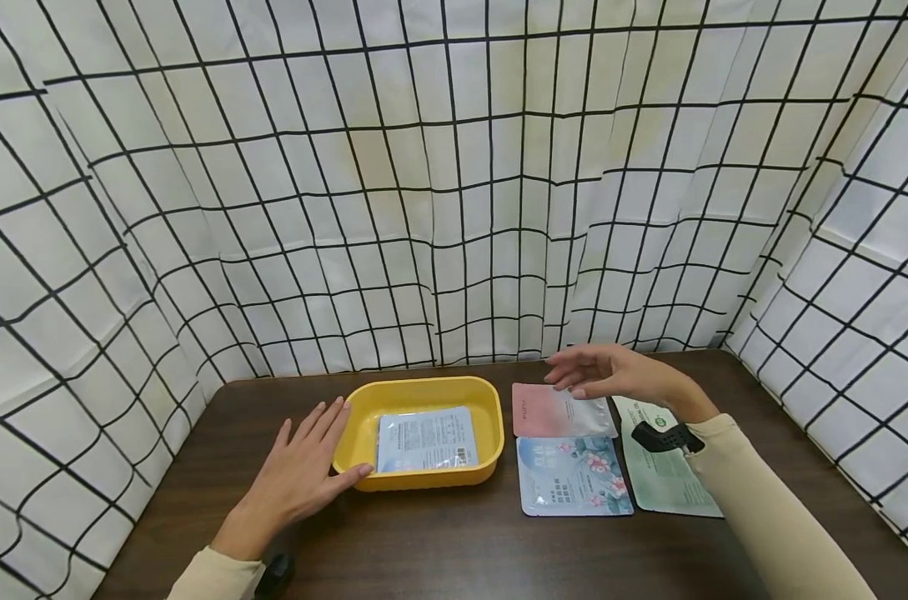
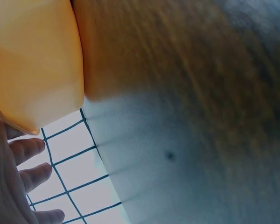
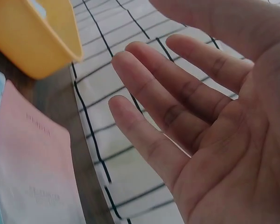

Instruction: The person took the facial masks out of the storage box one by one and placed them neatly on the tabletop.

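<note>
My left hand [image 1: 299,467] rests at the left side of a yellow basin [image 1: 491,433], fingers straight along its wall and thumb at the front rim. A blue-white sachet [image 1: 427,439] with printed text lies flat inside the basin. My right hand [image 1: 611,372], fingers loosely extended and palm bare in the right wrist view, hovers above a pink sachet [image 1: 536,410]. Below the pink one lies a blue floral sachet [image 1: 569,477]. A pale green sachet [image 1: 667,475] lies to the right, partly hidden under my right wrist and forearm.
The dark brown table [image 1: 423,542] carries everything. A white curtain with a black grid [image 1: 484,208] stands along the back and both sides, close to the table's edges. A black band [image 1: 667,437] sits on my right wrist.
</note>
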`<control>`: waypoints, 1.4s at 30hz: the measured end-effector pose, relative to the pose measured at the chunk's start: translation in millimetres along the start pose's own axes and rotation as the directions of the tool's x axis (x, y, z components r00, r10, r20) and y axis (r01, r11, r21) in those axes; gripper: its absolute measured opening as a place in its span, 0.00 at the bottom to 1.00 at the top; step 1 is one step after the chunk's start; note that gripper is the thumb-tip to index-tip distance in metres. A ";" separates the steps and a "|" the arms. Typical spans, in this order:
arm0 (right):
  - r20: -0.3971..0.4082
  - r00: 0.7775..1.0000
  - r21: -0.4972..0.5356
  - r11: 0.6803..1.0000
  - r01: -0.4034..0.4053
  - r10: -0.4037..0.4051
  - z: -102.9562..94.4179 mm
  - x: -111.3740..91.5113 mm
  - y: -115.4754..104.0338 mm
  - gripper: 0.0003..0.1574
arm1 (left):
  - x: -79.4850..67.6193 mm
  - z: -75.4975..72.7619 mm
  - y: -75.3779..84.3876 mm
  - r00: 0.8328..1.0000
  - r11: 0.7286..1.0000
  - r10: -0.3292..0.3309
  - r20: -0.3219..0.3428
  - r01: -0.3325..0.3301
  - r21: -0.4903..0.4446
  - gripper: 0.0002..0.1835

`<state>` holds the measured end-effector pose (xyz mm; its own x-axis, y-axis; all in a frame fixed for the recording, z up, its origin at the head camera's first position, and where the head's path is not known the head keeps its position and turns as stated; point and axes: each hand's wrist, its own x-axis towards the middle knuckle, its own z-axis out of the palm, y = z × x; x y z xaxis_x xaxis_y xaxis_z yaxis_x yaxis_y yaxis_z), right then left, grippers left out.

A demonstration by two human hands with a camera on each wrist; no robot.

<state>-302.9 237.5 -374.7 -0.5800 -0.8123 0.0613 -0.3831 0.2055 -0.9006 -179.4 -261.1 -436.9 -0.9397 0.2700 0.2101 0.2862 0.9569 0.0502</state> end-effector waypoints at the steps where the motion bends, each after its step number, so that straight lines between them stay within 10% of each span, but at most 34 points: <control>1: 0.003 1.000 0.007 1.000 0.000 0.000 1.9 4.3 -1.1 0.34 | 0.0 -0.1 -0.3 1.000 1.000 0.001 -0.001 -0.001 0.002 0.53; 42: 0.179 0.982 0.088 0.995 0.040 -0.055 62.2 117.9 -6.2 0.36 | -0.7 -0.7 -2.7 1.000 0.999 0.011 -0.011 -0.010 0.045 0.55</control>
<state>-324.2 106.4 -388.6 -0.4194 -0.9072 0.0329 -0.3410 0.1238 -0.9319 -179.4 -263.9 -436.5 -0.9345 0.2791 0.2210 0.2870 0.9579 0.0038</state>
